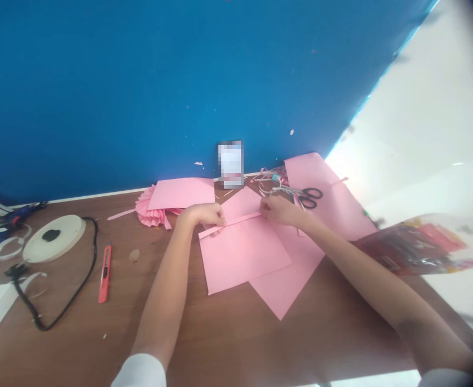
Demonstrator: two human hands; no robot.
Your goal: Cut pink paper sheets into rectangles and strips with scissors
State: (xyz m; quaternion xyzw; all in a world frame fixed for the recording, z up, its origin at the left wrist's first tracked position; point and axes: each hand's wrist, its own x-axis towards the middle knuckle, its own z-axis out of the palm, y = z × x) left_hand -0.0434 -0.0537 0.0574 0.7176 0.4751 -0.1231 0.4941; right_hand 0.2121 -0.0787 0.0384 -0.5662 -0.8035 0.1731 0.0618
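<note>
A pink paper sheet (244, 252) lies in front of me with a narrow folded strip along its far edge. My left hand (208, 215) pinches that fold near its left part. Toward the fold's right end, my right hand (280, 209) grips the same edge with closed fingers. Under this sheet rests another pink sheet (280, 301), turned at an angle, with corners showing at the front and back. Just beyond my right hand are black-handled scissors (312, 196), their blades partly hidden. To the left of my left hand, a pleated pink paper fan (150, 209) sits partly under a pink piece (182, 192).
A phone (231, 164) leans on the blue wall (172, 97). Left on the brown table (140, 312) lie a red cutter knife (105, 274), a round white disc (55, 238) and a black cable (93, 263). Paper scraps, another pink sheet (329, 204) and a plastic packet (417, 244) are at right.
</note>
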